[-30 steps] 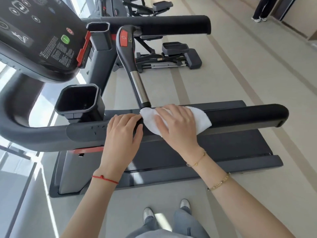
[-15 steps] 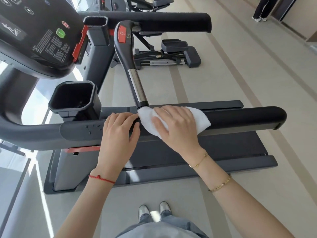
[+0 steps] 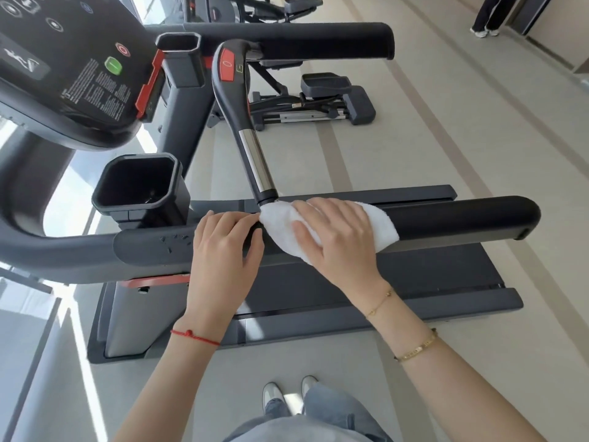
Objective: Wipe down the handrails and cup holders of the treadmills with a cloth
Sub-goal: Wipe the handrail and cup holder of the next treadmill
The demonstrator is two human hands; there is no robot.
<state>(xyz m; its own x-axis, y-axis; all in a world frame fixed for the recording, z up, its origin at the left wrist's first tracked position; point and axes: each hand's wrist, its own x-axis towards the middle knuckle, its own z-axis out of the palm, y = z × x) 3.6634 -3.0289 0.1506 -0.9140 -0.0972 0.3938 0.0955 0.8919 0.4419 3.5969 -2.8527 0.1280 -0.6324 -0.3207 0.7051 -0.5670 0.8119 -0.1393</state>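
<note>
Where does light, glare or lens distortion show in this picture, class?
Head view: daylight from the window at left streaks the floor; a highlight runs down the chrome bar; the wide-angle lens bows the near handrail and tilts the floor; both hands, left and right on the cloth, look sharp.
</note>
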